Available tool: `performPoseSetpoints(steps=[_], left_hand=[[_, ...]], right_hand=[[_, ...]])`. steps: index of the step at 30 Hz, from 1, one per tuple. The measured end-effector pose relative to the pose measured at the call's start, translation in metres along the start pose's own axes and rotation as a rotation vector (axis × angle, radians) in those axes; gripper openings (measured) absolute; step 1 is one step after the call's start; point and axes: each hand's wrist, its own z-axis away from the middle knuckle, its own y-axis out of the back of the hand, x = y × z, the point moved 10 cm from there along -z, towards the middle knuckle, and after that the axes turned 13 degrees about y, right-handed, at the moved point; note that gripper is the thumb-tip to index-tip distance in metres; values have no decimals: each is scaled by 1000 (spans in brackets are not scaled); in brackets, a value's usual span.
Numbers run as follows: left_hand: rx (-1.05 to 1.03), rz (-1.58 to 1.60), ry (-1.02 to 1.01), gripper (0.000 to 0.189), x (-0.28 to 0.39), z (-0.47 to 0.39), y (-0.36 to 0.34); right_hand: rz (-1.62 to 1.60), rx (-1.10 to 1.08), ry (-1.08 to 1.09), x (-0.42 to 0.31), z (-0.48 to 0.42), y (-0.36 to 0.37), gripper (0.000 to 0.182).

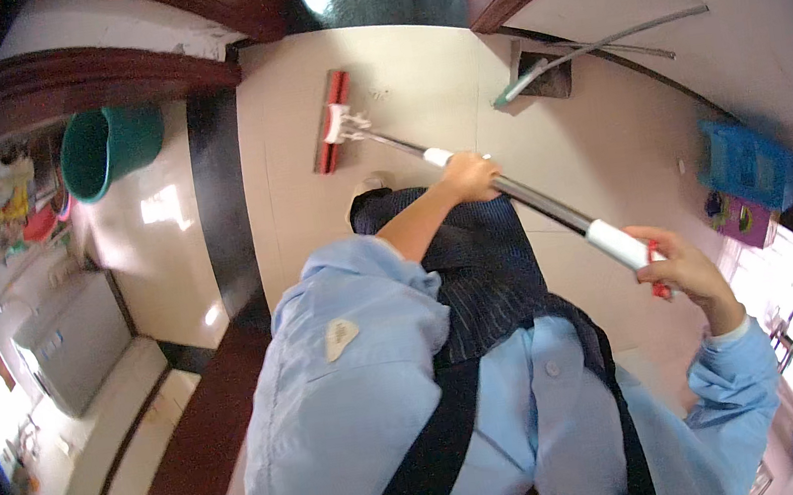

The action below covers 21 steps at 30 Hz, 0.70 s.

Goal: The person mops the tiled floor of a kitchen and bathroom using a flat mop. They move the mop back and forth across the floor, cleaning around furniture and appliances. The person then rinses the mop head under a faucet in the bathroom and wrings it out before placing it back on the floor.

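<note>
A sponge mop with a red and white head rests on the pale tiled floor ahead of me. Its metal handle slants back towards my right side. My left hand is wrapped around the lower part of the handle, just behind a white sleeve. Up at the handle's end, my right hand holds the white grip, where a red piece shows by the fingers. Small dark specks lie on the tiles to the right of the mop head.
A long-handled dustpan and another grey pole stand by the right wall. Farther right are a blue plastic stool or crate and a purple box. Through the left doorway stands a green bucket. Black strips cross both doorways.
</note>
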Motion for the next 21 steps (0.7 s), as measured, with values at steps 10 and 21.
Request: performPoseSetpoints(steps=[10,21], left_hand=[[515,145,154,11,45,-60,134],[1767,343,769,18,-159,168,405]], right_hand=[[598,-325,354,-167,10,68,41],[496,477,2334,-491,93,-184,25]])
